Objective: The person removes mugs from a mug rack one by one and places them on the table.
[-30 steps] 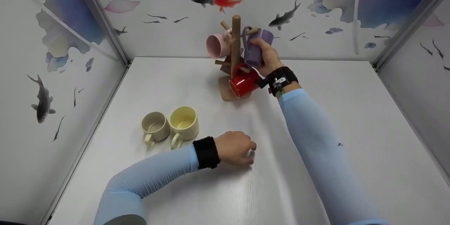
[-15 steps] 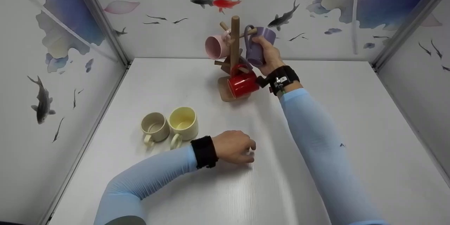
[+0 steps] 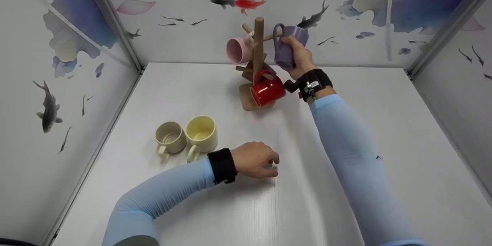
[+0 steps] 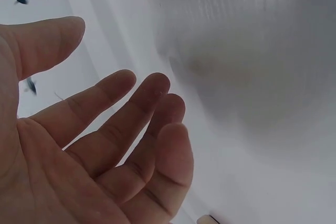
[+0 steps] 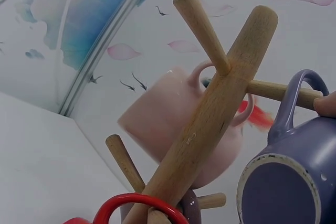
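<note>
My right hand (image 3: 301, 61) grips the body of a purple mug (image 3: 283, 55) at the upper right of the wooden mug tree (image 3: 258, 42). In the right wrist view, a peg (image 5: 268, 91) runs through the mug's handle (image 5: 286, 111), and a fingertip (image 5: 326, 105) shows beside the peg's end. The left hand (image 3: 254, 160) hovers low over the table's middle, holding nothing; its fingers (image 4: 107, 139) are loosely bent in the left wrist view. A pink mug (image 3: 237, 50) and a red mug (image 3: 269, 91) hang from other pegs.
A dark mug (image 5: 193, 213) on the tree is mostly hidden behind the post and the red mug. Left of the left hand, a beige mug (image 3: 171, 138) and a yellow mug (image 3: 201, 134) stand upright on the white table (image 3: 215, 92). Printed walls enclose the table.
The right hand and the purple mug have shifted right and slightly up, the handle now farther out from the post. The left hand has barely moved.
</note>
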The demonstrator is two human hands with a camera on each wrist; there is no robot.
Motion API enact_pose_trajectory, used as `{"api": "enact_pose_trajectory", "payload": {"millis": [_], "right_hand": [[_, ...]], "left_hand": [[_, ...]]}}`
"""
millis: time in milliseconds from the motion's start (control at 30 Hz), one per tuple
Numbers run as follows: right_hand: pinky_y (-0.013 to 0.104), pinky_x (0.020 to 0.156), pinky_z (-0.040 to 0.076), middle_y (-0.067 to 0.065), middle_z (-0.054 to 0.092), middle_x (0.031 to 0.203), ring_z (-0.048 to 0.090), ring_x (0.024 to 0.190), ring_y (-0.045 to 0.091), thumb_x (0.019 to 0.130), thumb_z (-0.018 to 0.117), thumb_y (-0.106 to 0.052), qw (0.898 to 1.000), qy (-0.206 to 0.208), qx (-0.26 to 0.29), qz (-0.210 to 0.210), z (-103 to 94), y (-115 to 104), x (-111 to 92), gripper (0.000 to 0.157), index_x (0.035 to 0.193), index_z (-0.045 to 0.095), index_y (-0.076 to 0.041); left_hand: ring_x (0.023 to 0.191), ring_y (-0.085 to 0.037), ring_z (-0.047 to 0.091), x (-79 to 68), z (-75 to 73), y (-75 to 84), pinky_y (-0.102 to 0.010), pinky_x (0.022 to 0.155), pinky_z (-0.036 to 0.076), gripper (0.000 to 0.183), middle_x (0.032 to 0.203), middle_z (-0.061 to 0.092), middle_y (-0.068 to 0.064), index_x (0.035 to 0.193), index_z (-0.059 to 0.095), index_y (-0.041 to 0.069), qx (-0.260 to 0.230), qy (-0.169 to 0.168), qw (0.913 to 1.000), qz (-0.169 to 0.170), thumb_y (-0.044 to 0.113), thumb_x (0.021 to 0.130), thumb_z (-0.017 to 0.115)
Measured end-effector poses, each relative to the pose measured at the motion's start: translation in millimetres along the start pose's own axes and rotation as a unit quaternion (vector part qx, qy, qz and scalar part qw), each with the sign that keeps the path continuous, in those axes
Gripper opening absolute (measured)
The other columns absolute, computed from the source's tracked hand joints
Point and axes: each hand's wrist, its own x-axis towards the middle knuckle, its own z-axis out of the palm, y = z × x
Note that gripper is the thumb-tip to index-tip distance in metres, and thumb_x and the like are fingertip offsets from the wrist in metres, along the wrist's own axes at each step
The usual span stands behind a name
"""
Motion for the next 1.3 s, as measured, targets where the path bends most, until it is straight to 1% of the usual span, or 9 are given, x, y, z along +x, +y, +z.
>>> {"api": "enact_pose_trajectory", "payload": {"millis": [200,367,633,700,833,1000,1167,1300], "right_hand": [[0.032,0.086,0.063,0.006,0.071,0.125,0.071,0.109,0.019,0.092,0.085,-0.026,1.000,0.009,-0.003,-0.017,-5.9,-2.7,-0.8,0.068,0.148,0.051,-0.006],[0.032,0.084,0.063,0.006,0.072,0.121,0.072,0.104,0.018,0.092,0.085,-0.026,0.999,0.009,-0.007,-0.029,-9.7,-2.5,-2.9,0.063,0.143,0.053,-0.006],[0.032,0.088,0.063,0.007,0.070,0.129,0.071,0.112,0.020,0.093,0.086,-0.027,0.998,0.006,-0.039,-0.044,-10.7,-4.6,-14.2,0.073,0.152,0.047,-0.007],[0.031,0.088,0.064,0.008,0.070,0.128,0.072,0.111,0.020,0.093,0.086,-0.026,0.998,0.004,-0.043,-0.053,-9.3,-4.4,-16.7,0.073,0.152,0.047,-0.006],[0.031,0.092,0.064,0.008,0.069,0.131,0.072,0.114,0.021,0.093,0.086,-0.026,0.996,0.001,-0.056,-0.068,-7.9,-3.4,-22.7,0.077,0.154,0.045,-0.006],[0.032,0.098,0.062,0.008,0.067,0.133,0.070,0.118,0.021,0.093,0.086,-0.025,0.994,-0.017,-0.069,-0.085,-8.0,-0.9,-28.9,0.077,0.156,0.047,-0.005],[0.032,0.096,0.063,0.008,0.068,0.130,0.071,0.115,0.021,0.092,0.085,-0.023,0.992,-0.025,-0.076,-0.102,-10.4,0.0,-34.0,0.073,0.153,0.050,-0.006],[0.031,0.095,0.064,0.008,0.068,0.128,0.072,0.113,0.021,0.093,0.084,-0.022,0.989,-0.029,-0.087,-0.119,-11.6,1.4,-39.2,0.070,0.152,0.050,-0.006]], "left_hand": [[0.112,-0.023,0.078,0.0,1.4,-2.0,-0.039,0.098,0.063,0.035,0.122,0.084,-0.006,0.133,0.080,0.012,-0.011,0.002,0.9999,-0.003,0.036,0.109,0.072],[0.111,-0.022,0.078,0.3,-0.7,-2.6,-0.038,0.099,0.063,0.034,0.122,0.085,-0.005,0.133,0.080,0.012,-0.023,0.013,0.9996,0.000,0.034,0.109,0.072],[0.104,-0.022,0.075,0.3,-4.4,-2.9,-0.032,0.092,0.060,0.033,0.119,0.084,-0.006,0.133,0.080,0.011,-0.062,0.028,0.9977,0.002,0.032,0.111,0.071],[0.104,-0.022,0.075,-0.2,-3.9,-3.5,-0.031,0.091,0.060,0.032,0.118,0.084,-0.006,0.132,0.081,0.011,-0.070,0.036,0.9969,0.003,0.032,0.110,0.071],[0.102,-0.021,0.075,-2.0,-2.7,-4.0,-0.030,0.089,0.059,0.030,0.117,0.085,-0.006,0.129,0.081,0.011,-0.081,0.056,0.9951,0.004,0.031,0.110,0.071],[0.100,-0.020,0.074,-3.3,-1.9,-5.1,-0.028,0.088,0.058,0.028,0.115,0.085,-0.006,0.127,0.082,0.011,-0.102,0.077,0.9919,-0.005,0.030,0.110,0.070],[0.095,-0.019,0.076,-4.0,-1.0,-4.9,-0.028,0.085,0.058,0.026,0.112,0.087,-0.006,0.122,0.084,0.012,-0.114,0.103,0.9879,-0.019,0.029,0.110,0.069],[0.096,-0.019,0.077,-4.4,-0.2,-5.2,-0.029,0.087,0.059,0.024,0.112,0.087,-0.005,0.120,0.085,0.012,-0.124,0.125,0.9837,-0.037,0.027,0.108,0.069]]}}
